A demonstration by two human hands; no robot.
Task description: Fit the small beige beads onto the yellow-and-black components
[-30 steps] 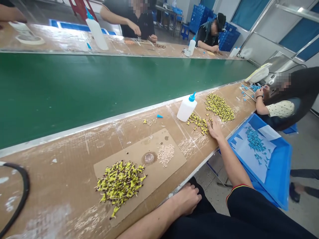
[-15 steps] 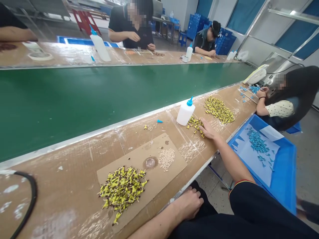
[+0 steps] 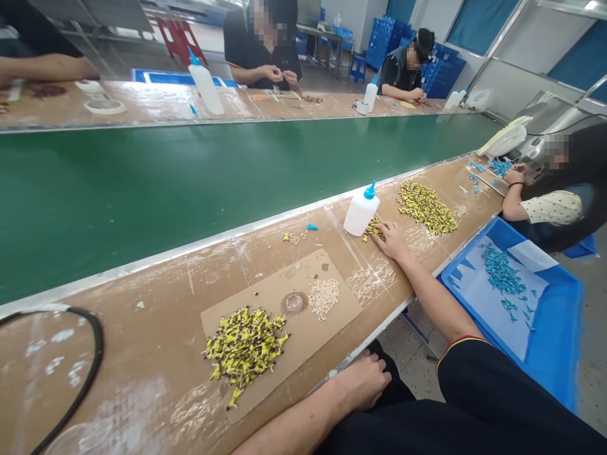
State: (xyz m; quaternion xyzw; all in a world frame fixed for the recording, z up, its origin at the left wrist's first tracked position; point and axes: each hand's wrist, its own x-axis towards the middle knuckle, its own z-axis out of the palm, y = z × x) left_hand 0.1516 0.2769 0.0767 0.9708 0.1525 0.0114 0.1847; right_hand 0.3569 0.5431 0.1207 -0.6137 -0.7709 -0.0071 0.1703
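Note:
My right hand (image 3: pixel 391 241) lies flat on the wooden bench with fingers spread, pressing against a small heap of yellow-and-black parts (image 3: pixel 373 230) and partly covering it. A white glue bottle with a blue cap (image 3: pixel 361 212) stands just beyond that hand. A larger yellow heap (image 3: pixel 425 207) lies to its right. My left hand (image 3: pixel 365 381) rests on my dark trousers by the bench edge, holding nothing. On a cardboard sheet (image 3: pixel 294 281) sit another yellow-and-black heap (image 3: pixel 244 347), cream pellets (image 3: pixel 324 298) and a small clear dish (image 3: pixel 294 303).
A blue tray (image 3: pixel 559 328) lined with white paper and holding blue parts stands right of the bench. A seated co-worker's hands (image 3: pixel 515 174) handle blue parts further along. A green conveyor belt (image 3: pixel 190 189) runs alongside, with more workers beyond it.
My right hand has slid further onto the small yellow heap, hiding more of it. The view has turned slightly, shifting the bench contents rightward. My left hand stays in place.

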